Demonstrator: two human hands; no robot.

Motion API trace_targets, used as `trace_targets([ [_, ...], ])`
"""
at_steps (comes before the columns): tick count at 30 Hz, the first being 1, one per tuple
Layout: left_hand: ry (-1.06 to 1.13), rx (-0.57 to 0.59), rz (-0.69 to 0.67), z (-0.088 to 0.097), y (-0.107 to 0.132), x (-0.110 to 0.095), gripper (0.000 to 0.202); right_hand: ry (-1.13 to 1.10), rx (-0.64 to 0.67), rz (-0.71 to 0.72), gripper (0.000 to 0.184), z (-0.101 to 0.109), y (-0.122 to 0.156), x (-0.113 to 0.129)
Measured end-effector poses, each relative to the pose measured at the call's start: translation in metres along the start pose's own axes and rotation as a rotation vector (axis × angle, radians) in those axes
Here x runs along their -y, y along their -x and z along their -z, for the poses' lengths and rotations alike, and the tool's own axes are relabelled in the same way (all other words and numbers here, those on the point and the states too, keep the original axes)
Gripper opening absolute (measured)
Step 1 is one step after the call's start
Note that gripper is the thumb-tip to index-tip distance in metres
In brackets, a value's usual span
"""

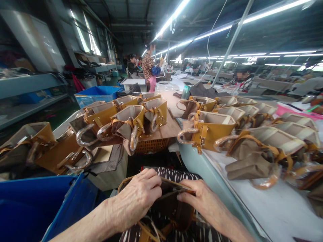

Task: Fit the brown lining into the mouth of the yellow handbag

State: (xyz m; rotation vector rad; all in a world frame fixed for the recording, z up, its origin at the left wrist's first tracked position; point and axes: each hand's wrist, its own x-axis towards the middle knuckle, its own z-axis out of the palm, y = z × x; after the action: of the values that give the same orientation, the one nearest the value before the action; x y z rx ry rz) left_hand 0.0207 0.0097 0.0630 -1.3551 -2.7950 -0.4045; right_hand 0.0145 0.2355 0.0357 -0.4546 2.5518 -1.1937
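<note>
On my lap lies a handbag (176,210) with a dark brown inside and tan edging, its mouth facing up. My left hand (142,193) has its fingers closed on the far left part of the rim. At the rim's right side my right hand (202,198) pinches the edge, thumb inside the opening and fingers behind it. Tan straps (151,232) of the bag hang toward me, partly hidden below my left wrist. The bag's lower part is hard to make out against the black-and-white patterned cloth (176,174) over my lap.
Several tan handbags with wrapped handles stand on the right table (252,198) and on the brown board (173,126) ahead. A blue bin (58,191) is at my left, another blue bin (97,95) farther off. An orange basket (151,146) sits under the board. People work in the background.
</note>
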Motion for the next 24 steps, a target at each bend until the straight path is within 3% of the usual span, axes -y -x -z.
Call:
trace_targets([
  [11,0.195,0.106,-0.055,0.0025,-0.002,0.0048,0.023,-0.023,-0.025,-0.012,0.01,-0.0019,-0.0006,-0.0018],
  [20,0.221,0.184,0.202,0.0014,-0.0053,0.0065,0.022,-0.103,-0.086,-0.031,0.012,-0.0076,0.0001,-0.0009],
  [24,0.266,0.203,0.207,0.0032,-0.0091,0.006,0.025,-0.106,-0.095,-0.026,0.013,-0.0088,0.0004,-0.0012],
])
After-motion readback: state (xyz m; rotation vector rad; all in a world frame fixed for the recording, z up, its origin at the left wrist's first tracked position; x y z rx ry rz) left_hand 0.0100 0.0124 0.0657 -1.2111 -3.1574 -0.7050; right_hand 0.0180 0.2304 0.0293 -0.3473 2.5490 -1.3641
